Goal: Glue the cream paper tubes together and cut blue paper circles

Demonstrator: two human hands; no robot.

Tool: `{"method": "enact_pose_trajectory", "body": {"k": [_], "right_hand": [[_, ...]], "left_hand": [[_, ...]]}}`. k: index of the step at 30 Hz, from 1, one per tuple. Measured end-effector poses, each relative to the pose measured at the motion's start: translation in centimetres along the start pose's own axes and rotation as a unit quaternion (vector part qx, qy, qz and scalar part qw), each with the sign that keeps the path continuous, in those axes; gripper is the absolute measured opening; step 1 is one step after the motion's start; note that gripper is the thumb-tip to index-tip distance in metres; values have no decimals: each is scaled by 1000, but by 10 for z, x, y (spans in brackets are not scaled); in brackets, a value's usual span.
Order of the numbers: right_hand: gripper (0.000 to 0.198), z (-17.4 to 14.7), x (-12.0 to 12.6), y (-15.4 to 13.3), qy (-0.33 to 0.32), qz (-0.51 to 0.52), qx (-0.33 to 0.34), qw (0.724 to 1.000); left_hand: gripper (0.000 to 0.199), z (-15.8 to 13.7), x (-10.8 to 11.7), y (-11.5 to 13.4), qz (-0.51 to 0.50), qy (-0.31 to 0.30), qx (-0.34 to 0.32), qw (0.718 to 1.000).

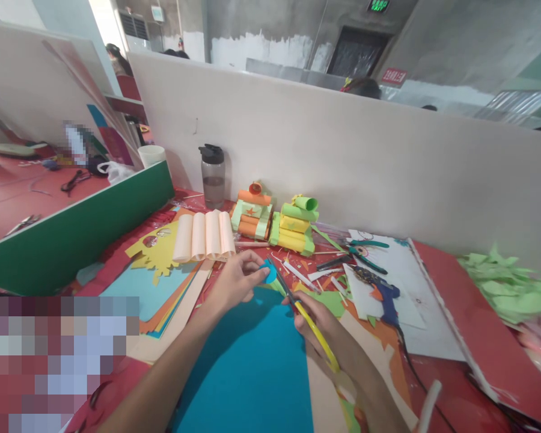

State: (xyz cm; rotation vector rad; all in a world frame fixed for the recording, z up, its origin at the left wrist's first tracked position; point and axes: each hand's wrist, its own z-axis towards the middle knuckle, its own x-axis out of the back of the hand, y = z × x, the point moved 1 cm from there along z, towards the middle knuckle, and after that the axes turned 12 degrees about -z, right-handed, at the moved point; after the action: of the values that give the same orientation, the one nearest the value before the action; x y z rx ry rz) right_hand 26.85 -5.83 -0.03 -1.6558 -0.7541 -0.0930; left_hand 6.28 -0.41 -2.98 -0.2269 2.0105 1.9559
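Observation:
Between thumb and fingers, my left hand (241, 276) pinches a small piece of blue paper (269, 273) with a rounded edge. My right hand (322, 325) is closed around yellow-handled scissors (313, 328). Their dark blades point up and left, right beside the blue piece; whether they touch it I cannot tell. Below both hands lies a large blue paper sheet (252, 367). Just beyond my left hand stand peach paper rolls (205, 236) joined in a row. Behind them are an orange and pale green rolled-paper model (252, 216) and a yellow and green one (294, 225).
Coloured sheets (148, 294) and a yellow cut-out (155, 249) lie at left, near a green divider (81, 222). A bottle (213, 180) stands by the white partition (342, 162). Pliers (369, 252), a blue glue gun (383, 294) and green scraps (505, 285) lie right.

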Motion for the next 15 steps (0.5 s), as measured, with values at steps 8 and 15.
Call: {"method": "enact_pose_trajectory", "body": {"k": [8, 15], "right_hand": [[48, 11, 4, 20, -15, -42, 19, 999], [47, 12, 5, 27, 2, -43, 40, 998]], "left_hand": [[39, -1, 2, 3, 5, -22, 19, 1000], [39, 0, 3, 5, 18, -34, 19, 999]]}}
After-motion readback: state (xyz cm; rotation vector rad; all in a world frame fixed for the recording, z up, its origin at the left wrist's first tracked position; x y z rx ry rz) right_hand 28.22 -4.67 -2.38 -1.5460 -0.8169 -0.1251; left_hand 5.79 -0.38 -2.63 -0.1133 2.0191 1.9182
